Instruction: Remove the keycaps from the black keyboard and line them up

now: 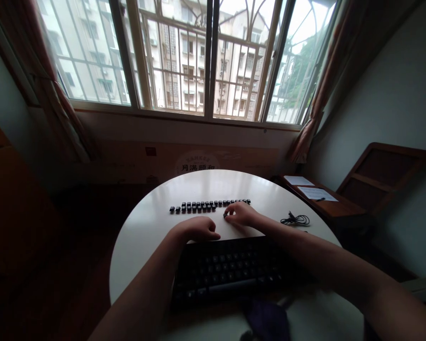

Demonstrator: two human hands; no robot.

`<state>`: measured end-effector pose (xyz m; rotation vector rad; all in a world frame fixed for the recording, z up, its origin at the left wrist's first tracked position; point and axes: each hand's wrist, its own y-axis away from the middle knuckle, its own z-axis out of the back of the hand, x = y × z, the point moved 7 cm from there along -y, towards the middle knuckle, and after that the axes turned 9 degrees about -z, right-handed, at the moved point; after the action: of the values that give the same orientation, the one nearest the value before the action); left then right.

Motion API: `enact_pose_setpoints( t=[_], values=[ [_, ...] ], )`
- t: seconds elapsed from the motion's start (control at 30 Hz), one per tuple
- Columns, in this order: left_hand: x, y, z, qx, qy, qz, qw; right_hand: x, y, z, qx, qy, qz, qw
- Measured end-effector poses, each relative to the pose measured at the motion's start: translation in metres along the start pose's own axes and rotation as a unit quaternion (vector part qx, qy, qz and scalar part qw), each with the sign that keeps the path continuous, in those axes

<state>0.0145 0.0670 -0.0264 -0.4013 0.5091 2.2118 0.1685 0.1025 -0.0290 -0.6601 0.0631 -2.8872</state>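
Note:
My right hand (241, 214) pinches a small black keycap (225, 215) between thumb and fingertips, just above the white table. Beyond it, loose black keycaps (199, 206) lie in neat rows, and my right hand partly covers the right end of them. My left hand (201, 228) is curled closed at the upper edge of a black keyboard (230, 267); whatever its fingers hold, if anything, is hidden. The keyboard lies in front of me, its upper right part covered by my right forearm.
The round white table (142, 241) carries a coiled black cable (295, 219) at the right. A dark purple item (266, 319), blurred, is at the near edge. Papers (317, 193) and a pen lie on a wooden chair (341, 208). Behind are a flat printed box (230, 158) and barred windows.

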Motion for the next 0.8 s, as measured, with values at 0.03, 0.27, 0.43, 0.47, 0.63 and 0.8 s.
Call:
enact_pose_setpoints(
  t=[0.03, 0.27, 0.43, 0.47, 0.63, 0.8],
  values=[
    [-0.001, 0.0, 0.001, 0.0, 0.002, -0.002, 1.0, 0.0, -0.003, -0.002, -0.004, 0.0, -0.002, 1.0],
    [0.002, 0.002, 0.0, 0.034, -0.01, 0.011, 0.999, 0.001, -0.017, -0.007, -0.034, -0.004, -0.009, 0.999],
    [0.003, 0.002, -0.002, 0.044, 0.0, 0.008, 0.999, 0.001, -0.022, -0.008, -0.049, 0.004, -0.019, 0.999],
    [0.003, 0.002, -0.002, 0.046, 0.002, 0.007, 0.999, 0.002, -0.023, -0.008, -0.051, 0.007, -0.021, 0.998],
    [0.004, 0.001, -0.003, 0.045, 0.004, 0.005, 0.999, 0.005, -0.03, -0.008, -0.057, 0.027, -0.03, 0.998],
    [0.005, 0.002, -0.004, 0.048, 0.01, 0.006, 0.999, 0.01, -0.033, -0.009, -0.064, 0.049, -0.035, 0.996]
  ],
)
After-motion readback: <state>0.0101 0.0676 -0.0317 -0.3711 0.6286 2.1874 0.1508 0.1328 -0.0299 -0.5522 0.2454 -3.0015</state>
